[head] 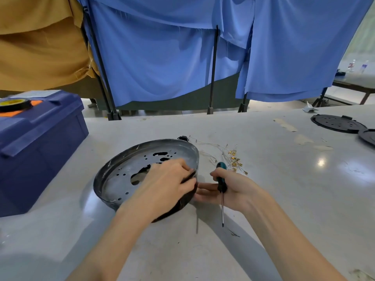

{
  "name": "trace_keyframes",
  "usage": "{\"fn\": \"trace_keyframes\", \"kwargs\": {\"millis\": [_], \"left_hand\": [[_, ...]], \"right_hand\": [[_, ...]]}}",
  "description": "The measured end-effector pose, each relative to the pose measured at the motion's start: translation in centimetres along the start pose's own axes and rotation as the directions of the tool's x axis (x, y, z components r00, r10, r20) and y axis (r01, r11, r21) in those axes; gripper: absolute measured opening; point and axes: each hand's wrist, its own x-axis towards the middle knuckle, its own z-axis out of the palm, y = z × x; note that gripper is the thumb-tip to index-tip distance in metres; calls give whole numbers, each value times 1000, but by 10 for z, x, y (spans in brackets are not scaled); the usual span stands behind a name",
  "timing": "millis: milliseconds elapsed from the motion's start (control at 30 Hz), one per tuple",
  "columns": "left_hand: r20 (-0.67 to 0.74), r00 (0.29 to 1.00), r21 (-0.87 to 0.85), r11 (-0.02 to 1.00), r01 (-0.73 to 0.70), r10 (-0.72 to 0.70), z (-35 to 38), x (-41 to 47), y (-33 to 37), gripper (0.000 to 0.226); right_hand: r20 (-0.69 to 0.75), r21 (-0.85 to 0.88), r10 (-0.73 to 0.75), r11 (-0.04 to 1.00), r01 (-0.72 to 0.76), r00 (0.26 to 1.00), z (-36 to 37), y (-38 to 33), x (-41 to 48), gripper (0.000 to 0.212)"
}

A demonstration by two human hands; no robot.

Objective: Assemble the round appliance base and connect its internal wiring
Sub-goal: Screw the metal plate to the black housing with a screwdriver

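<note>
**Thin metal base: grab it by the rim**

Our base (121, 175) sits mid-way across the table (284, 199), between the box (40, 142) on the left and the wires (229, 157) just right of it. It's a shallow grey pan with a dark wall and a floor full of holes. We reckon it's light, stiff and sharp-edged, so the rim's the place to hold. Our left hand (168, 179) has its fingers pressed together, pinching the near-right rim. Our right hand (233, 191) grips the screwdriver (221, 179), fingertips on the wall.

Bright overhead glare, wide-angle edge distortion
</note>
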Motion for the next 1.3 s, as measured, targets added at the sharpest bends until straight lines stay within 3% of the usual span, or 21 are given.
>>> {"fn": "trace_keyframes", "kwargs": {"millis": [133,300,600,833,1100,1233,1300], "left_hand": [[-24,999,-146,989,29,-33,-23,8,-10,27],[-5,999,-190,981,42,-44,-35,17,-13,29],[-124,990,-54,996,66,-72,-29,12,-7,28],[-93,993,21,997,70,-68,-21,12,-4,35],[-68,995,-130,989,67,-76,-50,22,-11,31],[-168,982,-262,964,40,-86,-68,24,-11,35],[-189,977,-320,947,28,-93,-75,23,-12,35]], "right_hand": [[49,38,-9,999,7,999,2,-6,0,22],[132,67,3,998,-12,991,2,-10,-4,24],[146,54,-24,998,17,989,4,-11,-6,23],[127,59,-34,998,27,991,8,-7,-9,20],[188,151,-40,989,11,981,18,-2,-12,8],[241,314,-189,943,108,952,30,-3,-15,45],[253,331,-262,928,171,931,35,-3,-17,44]]}}
